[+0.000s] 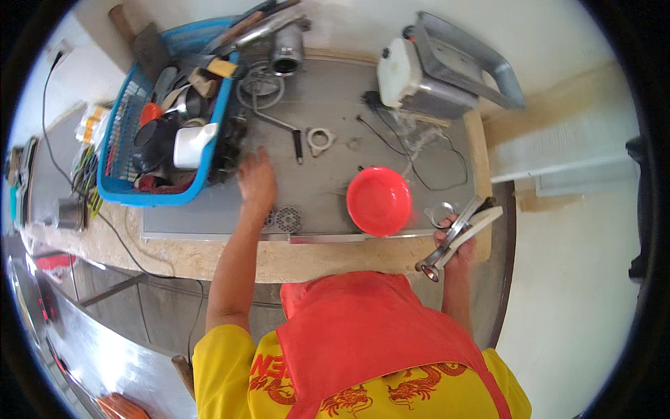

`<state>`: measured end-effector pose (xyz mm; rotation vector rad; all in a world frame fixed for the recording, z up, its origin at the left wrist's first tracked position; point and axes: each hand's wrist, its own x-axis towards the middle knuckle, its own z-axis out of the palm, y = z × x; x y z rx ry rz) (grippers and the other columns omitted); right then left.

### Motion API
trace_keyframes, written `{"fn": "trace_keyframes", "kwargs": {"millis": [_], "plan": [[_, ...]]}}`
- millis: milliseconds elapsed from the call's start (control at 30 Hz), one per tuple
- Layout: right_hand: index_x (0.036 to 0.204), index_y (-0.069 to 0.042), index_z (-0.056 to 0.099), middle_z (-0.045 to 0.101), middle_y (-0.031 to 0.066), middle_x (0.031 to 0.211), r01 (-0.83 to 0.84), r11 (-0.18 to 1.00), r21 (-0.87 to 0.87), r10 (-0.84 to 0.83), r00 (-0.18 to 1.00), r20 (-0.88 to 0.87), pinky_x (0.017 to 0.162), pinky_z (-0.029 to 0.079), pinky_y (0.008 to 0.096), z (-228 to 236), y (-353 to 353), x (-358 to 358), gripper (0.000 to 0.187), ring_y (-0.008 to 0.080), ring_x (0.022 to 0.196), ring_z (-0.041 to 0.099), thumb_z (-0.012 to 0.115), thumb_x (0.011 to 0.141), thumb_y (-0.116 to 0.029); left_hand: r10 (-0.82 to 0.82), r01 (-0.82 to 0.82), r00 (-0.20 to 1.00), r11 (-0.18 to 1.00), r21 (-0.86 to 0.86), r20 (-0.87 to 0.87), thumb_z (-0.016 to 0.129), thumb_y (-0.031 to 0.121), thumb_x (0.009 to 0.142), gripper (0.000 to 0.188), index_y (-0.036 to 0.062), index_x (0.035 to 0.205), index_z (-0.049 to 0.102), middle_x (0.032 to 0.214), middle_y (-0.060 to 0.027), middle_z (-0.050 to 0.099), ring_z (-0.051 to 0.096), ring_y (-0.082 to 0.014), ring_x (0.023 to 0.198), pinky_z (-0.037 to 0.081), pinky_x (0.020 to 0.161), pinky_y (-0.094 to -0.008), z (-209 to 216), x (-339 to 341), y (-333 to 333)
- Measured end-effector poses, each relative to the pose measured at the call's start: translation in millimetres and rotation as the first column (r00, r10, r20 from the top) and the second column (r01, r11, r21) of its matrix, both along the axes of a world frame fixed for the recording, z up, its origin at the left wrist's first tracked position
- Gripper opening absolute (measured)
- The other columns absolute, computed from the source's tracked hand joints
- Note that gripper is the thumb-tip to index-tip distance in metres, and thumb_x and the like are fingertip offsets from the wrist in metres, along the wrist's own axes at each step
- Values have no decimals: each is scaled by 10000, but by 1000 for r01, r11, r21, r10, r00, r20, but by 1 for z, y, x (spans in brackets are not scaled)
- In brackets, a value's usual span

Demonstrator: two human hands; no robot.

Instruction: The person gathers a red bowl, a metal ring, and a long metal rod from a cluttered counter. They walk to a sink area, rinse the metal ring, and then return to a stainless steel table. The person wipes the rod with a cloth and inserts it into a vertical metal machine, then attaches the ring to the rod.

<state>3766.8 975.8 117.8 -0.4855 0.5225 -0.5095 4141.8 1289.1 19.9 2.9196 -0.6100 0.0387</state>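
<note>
My left hand [257,180] reaches over the grey worktop beside the blue basket, close to some dark metal parts [229,150]. Its fingers are stretched forward, and nothing shows in its grasp. Two perforated metal discs [287,218] lie just below that wrist. Off the front right of the worktop, my right hand [460,253] is closed around a long metal tool [457,234] with a round cup-like end and a pale, flat strip alongside. A metal ring [442,214] shows by its fingertips. A red bowl [379,201] sits between my hands.
The blue basket [159,198] is piled with kitchen tools. Beyond my left hand lie a crank handle [279,122], a white ring-shaped part [320,142] and a metal cylinder [286,52]. A metal-and-white machine [440,87] stands back right, near a black cable [447,187].
</note>
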Motion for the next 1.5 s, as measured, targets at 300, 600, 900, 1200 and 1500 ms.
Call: {"fn": "trace_keyframes", "kwargs": {"millis": [300, 600, 900, 1200, 1500], "plan": [[1077, 50, 660, 692, 140, 992, 88, 995, 38, -87, 996, -30, 656, 535, 392, -5, -14, -54, 398, 272, 920, 657, 745, 823, -245, 394, -388, 908, 919, 68, -145, 866, 380, 702, 794, 28, 1324, 519, 1301, -253, 523, 575, -439, 1163, 528, 923, -508, 20, -2, 2], [1054, -48, 670, 711, 154, 1040, 55, 996, 68, -55, 998, -1, 636, 544, 438, -30, -99, -116, 338, 302, 894, 685, 770, 778, -215, 32, -360, 898, 628, -690, -439, 825, 259, 732, 347, -12, 904, 695, 762, -127, 659, 584, -183, 700, 476, 632, -354, 61, -47, -39], [1189, -21, 599, 699, 144, 1011, -60, 997, 56, 62, 997, -42, 710, 609, 440, -40, -192, -171, 405, 292, 863, 702, 675, 844, -220, 329, -345, 938, 840, -420, -112, 832, 141, 692, 550, -31, 1169, 620, 1066, -258, 696, 676, -408, 989, 535, 861, -435, 2, -174, -155], [1261, 23, 538, 651, 219, 1121, -89, 971, 221, 152, 946, -285, 838, 616, 499, -11, -232, -199, 466, 355, 973, 692, 630, 826, -118, 175, -475, 826, 727, -495, -535, 687, 121, 760, 389, -61, 1101, 648, 954, -238, 707, 693, -335, 905, 541, 814, -428, 50, -229, -182], [1152, -40, 633, 717, 154, 972, -498, 831, 247, 548, 810, -208, 658, 594, 552, 3, -195, -172, 387, 341, 816, 712, 692, 807, -207, 49, -577, 810, -107, -809, -584, 617, -34, 808, 410, -30, 1218, 611, 1096, -79, 679, 629, -173, 983, 498, 884, -320, 65, -499, -170]]}}
